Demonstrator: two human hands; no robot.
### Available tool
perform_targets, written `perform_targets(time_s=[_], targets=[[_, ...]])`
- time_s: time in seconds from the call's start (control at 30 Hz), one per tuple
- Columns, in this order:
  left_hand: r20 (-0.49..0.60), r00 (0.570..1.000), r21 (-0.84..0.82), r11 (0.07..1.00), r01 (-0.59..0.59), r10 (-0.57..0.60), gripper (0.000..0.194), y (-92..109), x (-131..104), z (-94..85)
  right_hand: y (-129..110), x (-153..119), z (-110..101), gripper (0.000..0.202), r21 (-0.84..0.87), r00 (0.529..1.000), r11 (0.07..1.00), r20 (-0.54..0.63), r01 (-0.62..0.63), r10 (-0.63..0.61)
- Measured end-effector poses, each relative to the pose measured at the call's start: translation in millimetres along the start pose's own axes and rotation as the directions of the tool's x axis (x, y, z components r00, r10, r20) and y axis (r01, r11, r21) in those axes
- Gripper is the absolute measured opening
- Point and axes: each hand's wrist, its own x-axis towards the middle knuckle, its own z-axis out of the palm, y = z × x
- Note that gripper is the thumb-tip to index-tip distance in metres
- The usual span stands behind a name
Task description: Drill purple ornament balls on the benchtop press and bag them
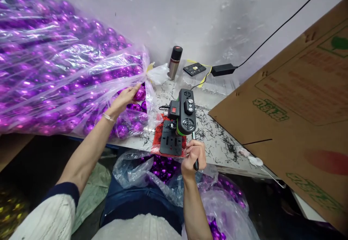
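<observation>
White table (214,149), black bristle scraps (231,147), red sheet (157,140), dark flask (174,63)

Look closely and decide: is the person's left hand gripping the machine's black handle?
No, the right hand grips the black handle, while the left hand is at the purple balls.

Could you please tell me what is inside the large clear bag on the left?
Shiny purple balls fill what shows of the clear bag; whatever lies deeper, behind the outer balls, is covered and cannot be seen.
</observation>
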Motion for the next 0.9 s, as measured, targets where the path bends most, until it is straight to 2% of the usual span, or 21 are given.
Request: perform_targets(time_s=[0.1, 0.2, 0.3, 0.37, 0.5, 0.6, 0.7, 0.83, 0.9], targets=[[0.118, 0.988, -0.356, 0.924, 0.14, -0.104, 0.062, 6, -49, -7.1, 1, -1, 0, 0.039, 0.005, 1.0, 1.0, -0.003, -0.026, 0.026], [0.258, 0.96, -0.64, 0.726, 0.252, -0.106, 0.047, 8, -101, -0.4, 0, 1, 1, 0.042, -0.017, 0.999, 0.999, -0.002, -0.043, 0.043], [0.375, 0.922, -0.775, 0.514, 0.369, -0.097, 0.046, -5, -142, 20.2, -3, 3, 1, 0.044, -0.032, 0.999, 0.999, -0.005, -0.036, 0.036], [0.415, 0.899, -0.783, 0.449, 0.43, -0.139, 0.047, -19, -160, 40.0, -4, 5, 1, 0.044, -0.034, 1.0, 0.999, -0.006, -0.03, 0.03], [0.455, 0.85, -0.728, 0.439, 0.526, -0.265, 0.04, -47, -178, 83.5, -6, 7, 1, 0.042, 0.001, 1.0, 1.0, -0.005, -0.009, 0.009], [0.429, 0.853, -0.713, 0.469, 0.521, -0.297, 0.041, -57, -180, 107.6, -8, 11, 2, 0.041, 0.031, 1.0, 0.999, -0.004, 0.018, -0.018], [0.369, 0.884, -0.714, 0.522, 0.467, -0.286, 0.045, -57, -177, 119.1, -14, 18, 2, 0.044, 0.023, 1.0, 1.0, -0.005, 0.02, -0.02], [0.353, 0.894, -0.67, 0.593, 0.447, -0.275, 0.055, -56, -170, 124.3, -27, 33, 1, 0.046, -0.013, 0.999, 0.999, -0.002, -0.037, 0.037], [0.334, 0.908, -0.62, 0.667, 0.413, -0.252, 0.06, -56, -167, 127.2, -34, 41, 1, 0.046, -0.015, 0.997, 0.997, 0.009, -0.07, 0.07]])
